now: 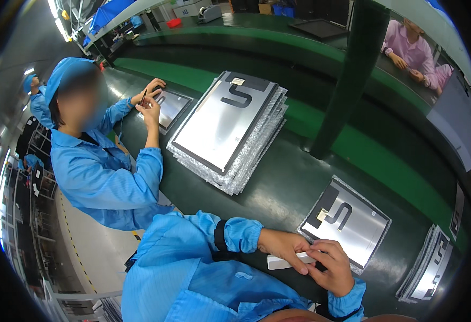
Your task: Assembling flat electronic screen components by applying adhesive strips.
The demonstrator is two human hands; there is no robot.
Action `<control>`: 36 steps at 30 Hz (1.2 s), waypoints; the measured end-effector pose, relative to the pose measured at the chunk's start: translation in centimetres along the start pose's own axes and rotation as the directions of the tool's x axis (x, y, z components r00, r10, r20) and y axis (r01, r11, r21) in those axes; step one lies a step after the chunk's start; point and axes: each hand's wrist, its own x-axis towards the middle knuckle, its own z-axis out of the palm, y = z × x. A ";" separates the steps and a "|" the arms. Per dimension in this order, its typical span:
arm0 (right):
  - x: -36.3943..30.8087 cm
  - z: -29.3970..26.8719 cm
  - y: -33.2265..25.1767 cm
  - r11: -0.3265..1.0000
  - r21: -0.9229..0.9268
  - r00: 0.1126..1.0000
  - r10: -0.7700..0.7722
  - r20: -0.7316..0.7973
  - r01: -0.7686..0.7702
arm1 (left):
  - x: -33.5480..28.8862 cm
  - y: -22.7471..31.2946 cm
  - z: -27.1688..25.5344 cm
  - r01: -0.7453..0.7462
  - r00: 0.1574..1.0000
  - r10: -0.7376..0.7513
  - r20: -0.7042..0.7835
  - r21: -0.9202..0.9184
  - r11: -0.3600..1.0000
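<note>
My left hand (286, 246) is closed around a white, narrow rectangular block (279, 262), thumb on its upper side. My right hand (333, 268) pinches at the block's right end, with thumb and fingertips together beside my left fingers. What the block is made of cannot be made out. Just beyond both hands lies a silver flat panel (361, 228) with a black border, a dark S-shaped strip and a small yellowish tab. It rests on bubble wrap, and my hands cover part of its near edge.
A tall stack of similar panels (219, 129) layered with bubble wrap stands ahead left on the green bench (267, 198). At the right is another stack (426, 263). A green post (343, 86) rises beyond. A co-worker in blue (96, 166) handles a panel (172, 109) at left.
</note>
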 end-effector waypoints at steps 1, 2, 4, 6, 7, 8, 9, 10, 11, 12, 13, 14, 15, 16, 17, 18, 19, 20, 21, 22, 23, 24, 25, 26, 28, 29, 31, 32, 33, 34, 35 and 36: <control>0.2 0.0 -0.5 1.000 -0.021 1.000 0.012 -0.007 -0.012 | 0.0 0.1 0.0 -0.001 1.000 0.001 -0.003 0.001 1.000; 0.3 0.0 -0.8 0.999 -0.042 1.000 0.023 -0.013 -0.024 | 0.0 0.2 -0.1 0.018 1.000 -0.018 0.005 -0.004 1.000; 0.2 0.0 -0.9 0.998 -0.054 1.000 0.013 -0.011 -0.013 | 0.2 -0.3 0.0 0.034 0.999 -0.034 0.013 -0.012 0.999; 0.2 0.2 -1.1 0.998 -0.067 1.000 0.001 -0.008 -0.002 | 0.5 -1.4 -0.2 -0.028 0.999 0.029 -0.037 0.023 0.999; 0.1 0.4 -1.2 0.998 -0.065 1.000 -0.002 -0.028 0.001 | 0.3 -1.3 -0.4 -0.030 0.999 0.031 -0.039 0.023 0.999; 0.1 0.5 -1.3 0.998 -0.062 0.999 -0.005 -0.047 0.002 | -0.2 -1.1 -0.9 -0.024 0.997 0.030 -0.077 0.083 0.996; -0.1 0.5 -1.3 0.998 -0.062 0.999 0.005 -0.052 -0.009 | -0.4 -0.5 -1.2 -0.007 0.994 0.022 -0.104 0.141 0.990; 0.0 0.4 -1.3 0.997 -0.072 0.994 0.018 -0.104 -0.025 | -0.7 0.2 -1.1 -0.037 0.986 0.059 -0.158 0.139 0.990; -0.1 0.4 -1.4 0.996 -0.081 0.987 0.034 -0.156 -0.047 | -1.3 1.2 -1.0 -0.031 0.988 0.051 -0.149 0.137 0.990; -0.7 0.3 -0.6 0.994 -0.053 0.978 0.079 -0.195 -0.091 | -1.8 2.6 -1.0 -0.057 0.967 0.112 -0.231 0.232 0.971; -1.2 0.2 -0.2 0.991 -0.054 0.971 0.110 -0.211 -0.124 | -2.2 3.5 -1.1 -0.074 0.939 0.175 -0.297 0.321 0.944; -1.2 0.0 0.2 0.983 -0.081 0.953 0.136 -0.272 -0.163 | -2.4 3.9 -1.7 -0.118 0.889 0.302 -0.345 0.465 0.878; -1.5 0.1 0.3 0.970 -0.100 0.926 0.176 -0.335 -0.220 | -2.6 3.9 -1.9 -0.143 0.832 0.420 -0.363 0.590 0.794; -1.3 0.2 0.5 0.974 -0.053 0.921 0.191 -0.339 -0.221 | -2.6 3.6 -2.0 -0.246 0.748 0.570 -0.339 0.657 0.713; -0.5 0.0 0.8 0.972 -0.016 0.914 0.213 -0.344 -0.233 | -2.6 3.4 -2.4 -0.347 0.642 0.705 -0.302 0.705 0.619; 0.2 -0.2 1.1 0.971 -0.012 0.911 0.220 -0.348 -0.239 | -2.5 3.8 -2.5 -0.310 0.613 0.741 -0.274 0.779 0.544; 0.4 -0.3 1.2 0.967 -0.001 0.906 0.237 -0.349 -0.254 | -2.5 4.1 -2.1 -0.272 0.586 0.772 -0.244 0.839 0.471; 0.5 -0.2 1.5 0.971 0.025 0.906 0.231 -0.354 -0.238 | -2.5 3.8 -1.9 -0.243 0.591 0.769 -0.245 0.855 0.459; 0.4 -0.2 1.8 0.974 0.042 0.904 0.222 -0.365 -0.222 | -2.1 3.6 -1.9 -0.222 0.594 0.769 -0.235 0.871 0.438; 0.2 -0.5 1.9 0.962 0.044 0.887 0.267 -0.376 -0.271 | -1.9 3.6 -1.8 -0.214 0.594 0.773 -0.224 0.882 0.421; 0.1 -0.7 1.9 0.965 0.042 0.889 0.254 -0.381 -0.258 | -1.6 3.8 -1.5 -0.198 0.617 0.758 -0.211 0.890 0.410; 0.1 -0.6 1.9 0.972 0.041 0.896 0.228 -0.380 -0.230 | -1.7 3.9 -1.1 -0.192 0.620 0.758 -0.203 0.897 0.398; -0.1 -0.6 2.0 0.966 0.044 0.890 0.252 -0.381 -0.255 | -1.5 3.9 -0.9 -0.185 0.622 0.758 -0.195 0.905 0.384; -0.3 -0.5 2.2 0.969 0.057 0.890 0.244 -0.384 -0.241 | -1.5 3.5 -0.9 -0.194 0.630 0.751 -0.197 0.897 0.398; -0.7 -0.4 2.3 0.974 0.073 0.895 0.226 -0.384 -0.215 | -1.3 3.0 -0.9 -0.156 0.620 0.740 -0.261 0.884 0.442; -0.8 -0.4 2.3 0.972 0.072 0.895 0.235 -0.379 -0.224 | -1.3 2.8 -1.0 -0.161 0.621 0.738 -0.264 0.879 0.450; -0.7 -0.3 2.3 0.970 0.095 0.901 0.242 -0.359 -0.223 | -1.4 2.7 -1.4 -0.169 0.623 0.729 -0.284 0.861 0.480; -0.8 -0.4 2.3 0.970 0.096 0.903 0.242 -0.354 -0.223 | -1.3 2.5 -1.4 -0.174 0.622 0.726 -0.294 0.852 0.494; -0.9 -0.3 2.3 0.960 0.137 0.893 0.278 -0.355 -0.244 | -1.3 2.4 -1.5 -0.173 0.623 0.725 -0.295 0.852 0.495; -1.0 -0.3 2.3 0.948 0.178 0.881 0.313 -0.354 -0.265 | -1.3 2.4 -1.6 -0.175 0.633 0.704 -0.322 0.827 0.535; -0.9 -0.2 2.4 0.947 0.179 0.881 0.314 -0.353 -0.265 | -1.3 2.4 -1.7 -0.177 0.643 0.683 -0.347 0.800 0.573; -0.9 -0.2 2.5 0.947 0.188 0.883 0.312 -0.350 -0.260 | -1.3 2.4 -1.6 -0.178 0.641 0.684 -0.347 0.800 0.573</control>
